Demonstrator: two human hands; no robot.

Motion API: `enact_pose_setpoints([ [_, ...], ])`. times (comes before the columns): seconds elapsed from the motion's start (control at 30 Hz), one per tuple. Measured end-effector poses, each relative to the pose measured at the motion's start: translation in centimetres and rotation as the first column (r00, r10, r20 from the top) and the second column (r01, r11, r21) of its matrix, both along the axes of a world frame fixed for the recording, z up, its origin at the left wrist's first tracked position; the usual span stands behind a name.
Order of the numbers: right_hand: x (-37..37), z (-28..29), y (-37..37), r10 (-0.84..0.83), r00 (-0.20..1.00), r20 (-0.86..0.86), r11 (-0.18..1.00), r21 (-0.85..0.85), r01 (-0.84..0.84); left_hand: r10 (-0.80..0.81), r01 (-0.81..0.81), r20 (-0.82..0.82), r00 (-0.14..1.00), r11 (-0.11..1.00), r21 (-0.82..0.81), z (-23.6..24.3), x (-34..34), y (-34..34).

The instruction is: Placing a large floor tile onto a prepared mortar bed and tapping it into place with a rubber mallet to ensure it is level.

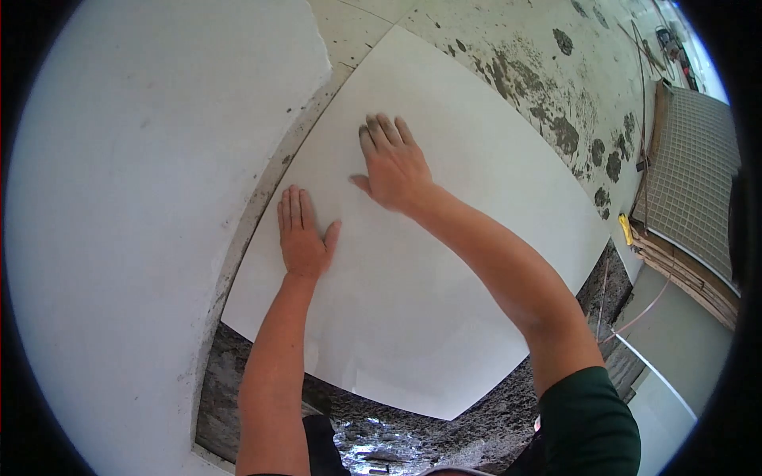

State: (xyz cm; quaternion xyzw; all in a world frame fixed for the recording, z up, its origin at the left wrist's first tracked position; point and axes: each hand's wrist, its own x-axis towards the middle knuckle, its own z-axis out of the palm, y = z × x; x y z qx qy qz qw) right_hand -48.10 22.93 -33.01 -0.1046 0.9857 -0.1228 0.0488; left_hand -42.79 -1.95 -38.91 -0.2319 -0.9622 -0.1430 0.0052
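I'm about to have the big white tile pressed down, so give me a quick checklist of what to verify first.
1. Left hand flat on the white tile: ok.
2. Right hand flat on tile, fingers spread: ok.
3. Tile edge runs parallel to the white wall, narrow gap: ok.
4. Grey mortar bed shows beyond the near edge: ok.
5. Tile level with the neighbouring laid tile: cannot tell.
6. Mortar coverage under the tile: cannot tell.

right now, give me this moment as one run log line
left hand flat on white tile | right hand flat on tile, fingers spread | tile on grey mortar bed | white wall alongside
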Motion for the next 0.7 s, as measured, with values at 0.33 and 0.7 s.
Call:
enact_pose_setpoints([
  [0.33, -6.4, -0.1, -2.4, -0.078, 0.967, 0.241, 0.967, 0.253, 0.015, 0.024, -0.021, 0.1, 0.995, 0.999, -0.026, 0.7, -0.2, 0.5],
  [0.7, -7.4, 0.2, -3.2, -0.083, 0.944, 0.319, 0.962, 0.274, -0.008, 0.052, -0.041, 0.124, 0.991, 0.995, -0.087, 0.7, -0.1, 0.1],
])
